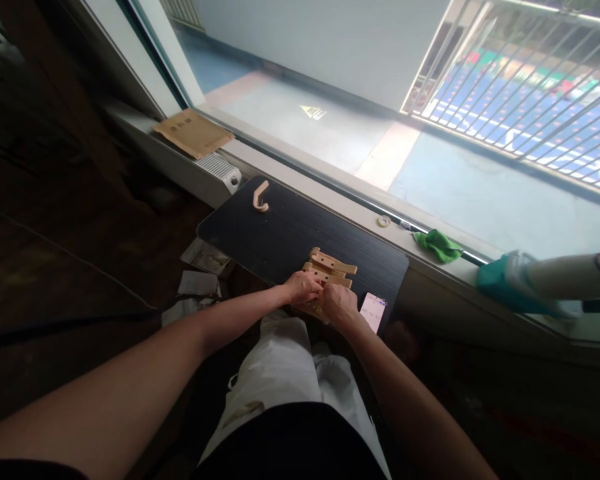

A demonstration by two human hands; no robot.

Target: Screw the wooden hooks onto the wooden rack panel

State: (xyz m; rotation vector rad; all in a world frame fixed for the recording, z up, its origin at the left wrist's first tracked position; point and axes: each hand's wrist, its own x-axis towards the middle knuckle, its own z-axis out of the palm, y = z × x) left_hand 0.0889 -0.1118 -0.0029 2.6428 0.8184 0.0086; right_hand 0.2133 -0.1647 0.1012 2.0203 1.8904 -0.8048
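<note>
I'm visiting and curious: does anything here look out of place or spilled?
Nothing looks plainly spilled or damaged. One hooked wooden piece lies toward the far left of the table, oddly apart from the wooden parts by the left hand and right hand. A green cloth sits crumpled on the sill.

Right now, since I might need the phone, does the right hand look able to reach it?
Probably yes: the phone lies largely uncovered on the black tabletop, beside the right wrist, though the right hand is at the wooden pieces.
</note>
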